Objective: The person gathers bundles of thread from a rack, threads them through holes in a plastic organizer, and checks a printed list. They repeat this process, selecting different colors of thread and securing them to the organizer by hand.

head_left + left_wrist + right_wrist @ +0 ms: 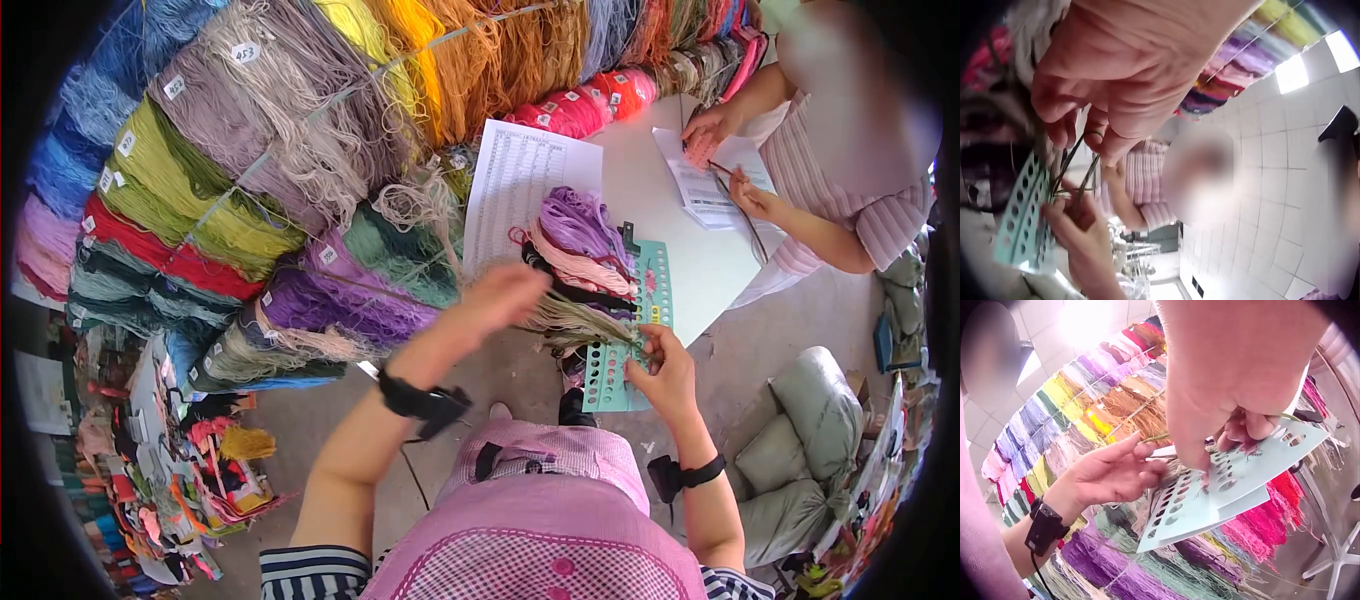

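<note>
A mint-green card with rows of punched holes (655, 275) carries purple thread (575, 222), pale pink thread (565, 262), black thread and olive-grey thread (585, 322) along its left edge. My right hand (668, 372) is at the card's lower part and pinches dark green strands (1066, 165) beside the holes. In the right wrist view one of its fingertips (1205, 481) touches the card face. My left hand (505, 300), blurred in the head view, is left of the card over the olive-grey thread. In the left wrist view its curled fingers (1094, 134) pinch the same dark green strands.
Hanks of coloured thread with number tags (245, 52) are heaped at left and back. A printed sheet (500, 190) lies on the white table (640, 150). Across it another person's hands (710, 130) hold a small pink card over papers. Grey sacks (815, 420) lie right.
</note>
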Demonstrator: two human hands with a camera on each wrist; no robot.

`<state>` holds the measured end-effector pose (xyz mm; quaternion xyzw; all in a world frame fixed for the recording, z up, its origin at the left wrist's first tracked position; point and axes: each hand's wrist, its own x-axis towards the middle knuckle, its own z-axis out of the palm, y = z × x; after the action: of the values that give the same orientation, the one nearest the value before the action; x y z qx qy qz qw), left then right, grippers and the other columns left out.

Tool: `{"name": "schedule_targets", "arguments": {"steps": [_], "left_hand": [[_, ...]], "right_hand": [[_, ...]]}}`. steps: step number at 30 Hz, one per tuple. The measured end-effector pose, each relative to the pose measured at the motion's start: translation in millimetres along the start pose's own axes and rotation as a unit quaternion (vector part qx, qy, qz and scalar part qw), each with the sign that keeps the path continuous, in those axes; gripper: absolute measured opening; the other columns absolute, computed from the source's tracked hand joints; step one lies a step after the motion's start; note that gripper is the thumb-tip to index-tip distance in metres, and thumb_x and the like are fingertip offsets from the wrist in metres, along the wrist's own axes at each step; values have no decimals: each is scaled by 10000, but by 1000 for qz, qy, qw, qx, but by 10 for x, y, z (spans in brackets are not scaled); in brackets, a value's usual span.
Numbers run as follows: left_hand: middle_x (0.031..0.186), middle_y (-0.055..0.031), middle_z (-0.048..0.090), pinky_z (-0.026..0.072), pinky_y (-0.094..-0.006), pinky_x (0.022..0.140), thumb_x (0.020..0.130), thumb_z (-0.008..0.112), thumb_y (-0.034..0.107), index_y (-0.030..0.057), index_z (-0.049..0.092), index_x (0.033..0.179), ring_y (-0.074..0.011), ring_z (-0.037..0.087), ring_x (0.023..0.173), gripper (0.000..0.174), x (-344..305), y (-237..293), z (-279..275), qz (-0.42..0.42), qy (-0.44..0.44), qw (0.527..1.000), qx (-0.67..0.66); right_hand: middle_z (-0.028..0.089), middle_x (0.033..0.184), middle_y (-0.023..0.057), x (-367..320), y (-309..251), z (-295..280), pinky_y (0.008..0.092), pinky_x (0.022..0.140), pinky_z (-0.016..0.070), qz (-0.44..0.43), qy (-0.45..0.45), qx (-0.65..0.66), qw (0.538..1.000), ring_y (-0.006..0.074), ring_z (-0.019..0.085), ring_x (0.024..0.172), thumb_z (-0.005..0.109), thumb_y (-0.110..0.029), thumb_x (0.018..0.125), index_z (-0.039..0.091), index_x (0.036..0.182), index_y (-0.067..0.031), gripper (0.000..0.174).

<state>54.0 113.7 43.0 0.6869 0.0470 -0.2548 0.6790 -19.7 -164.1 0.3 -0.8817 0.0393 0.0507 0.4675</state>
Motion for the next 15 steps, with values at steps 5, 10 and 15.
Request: {"name": "schedule_targets", "arguments": {"steps": [5, 10, 15], "left_hand": [[578, 55, 420, 229, -207, 396, 944, 534, 278, 130, 467, 719, -42, 358, 466, 278, -205, -76, -1318, 11, 113, 976, -188], [600, -27, 580, 386, -253, 447, 912, 593, 284, 32, 611, 962, -95, 539, 495, 258, -530, 176, -1394, 129, 356, 907, 185], [786, -132, 700, 511, -313, 590, 882, 632, 245, 40, 643, 1109, -238, 684, 656, 307, -16, -314, -1131, 206, 242, 908, 272]], "right_hand": [[532, 768, -6, 6, -18, -5, 238, 581, 425, 9, -12, -5, 1000, 85, 477, 608, 738, -121, 685, 599, 1135, -57, 475], [461, 748, -31, -115, 100, -63, 221, 574, 375, -26, 80, 17, 996, 62, 413, 628, 758, -105, 706, 581, 1110, -64, 442], [487, 784, -19, -453, 807, -132, 218, 602, 389, 30, 230, 43, 972, 76, 446, 677, 766, -146, 777, 537, 1084, -35, 399]]}}
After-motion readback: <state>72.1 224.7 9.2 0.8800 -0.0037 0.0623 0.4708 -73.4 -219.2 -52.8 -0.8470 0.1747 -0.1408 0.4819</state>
